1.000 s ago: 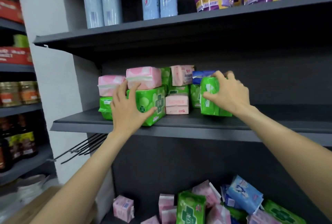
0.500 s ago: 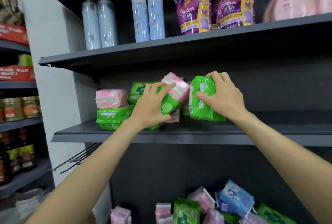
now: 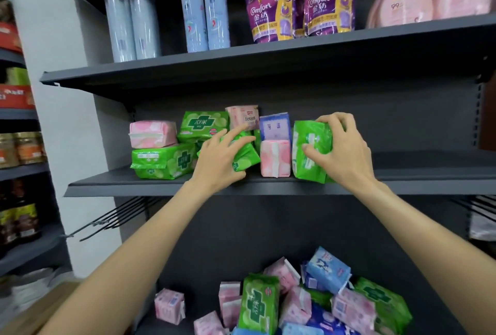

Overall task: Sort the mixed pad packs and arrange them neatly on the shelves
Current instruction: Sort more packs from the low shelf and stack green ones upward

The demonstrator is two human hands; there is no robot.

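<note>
On the middle shelf (image 3: 161, 187), my left hand (image 3: 217, 163) grips a tilted green pad pack (image 3: 247, 157), fingers spread over its top and thumb under it. My right hand (image 3: 343, 152) holds an upright green pack (image 3: 308, 146) at the right end of the group. Between the hands a pink pack (image 3: 275, 159) stands on end with a blue pack (image 3: 273, 128) above it. At the left, a pink pack (image 3: 151, 133) lies on a green pack (image 3: 161, 161). Another green pack (image 3: 202, 125) and a pink pack (image 3: 243, 117) sit behind.
A mixed pile of pink, green and blue packs (image 3: 295, 302) lies on the bottom shelf. The top shelf (image 3: 268, 53) carries spray cans, purple softener bags and pink bottles. Wire hooks (image 3: 107, 222) stick out under the middle shelf. A neighbouring shelf unit with jars (image 3: 21, 149) stands at left.
The pink pack that lay on my left hand's green pack now stands on the shelf between my hands. My right hand has shifted its green pack to the right.
</note>
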